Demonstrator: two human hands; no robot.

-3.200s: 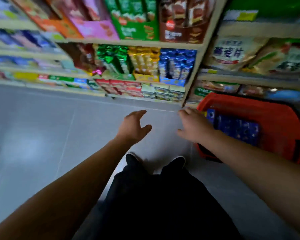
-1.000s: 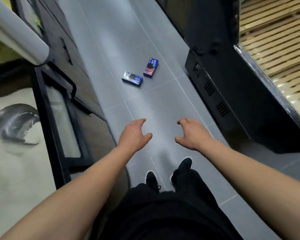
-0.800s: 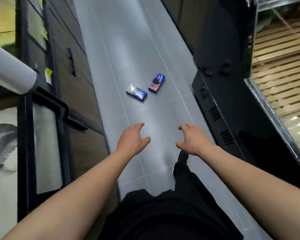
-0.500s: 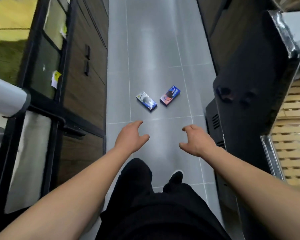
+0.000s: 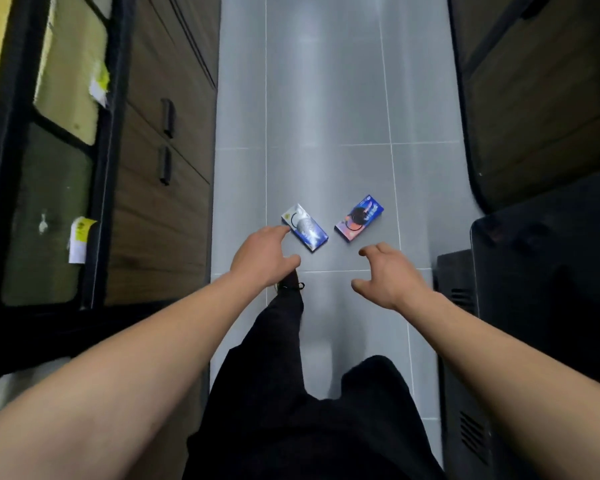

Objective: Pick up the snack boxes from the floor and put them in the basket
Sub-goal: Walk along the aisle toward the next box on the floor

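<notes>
Two small blue cardboard snack boxes (image 5: pixel 304 227) (image 5: pixel 359 218) are lying flat on grey floor tiles (image 5: pixel 326 98). Left hand (image 5: pixel 262 258) and right hand (image 5: pixel 388 277) are hovering, fingers loosely spread, holding nothing.

Grey tiled floor (image 5: pixel 326 98), wooden cabinets (image 5: pixel 160 202) left

Both arms were extended forward; left hand (image 5: pixel 261 257) and right hand (image 5: pixel 388 276) hung loosely curled, holding nothing.

View swung from shelves to aisle, 2 snack boxes (image 5: pixel 329 226) nearer, hands (image 5: pixel 326 271) closing in
</notes>
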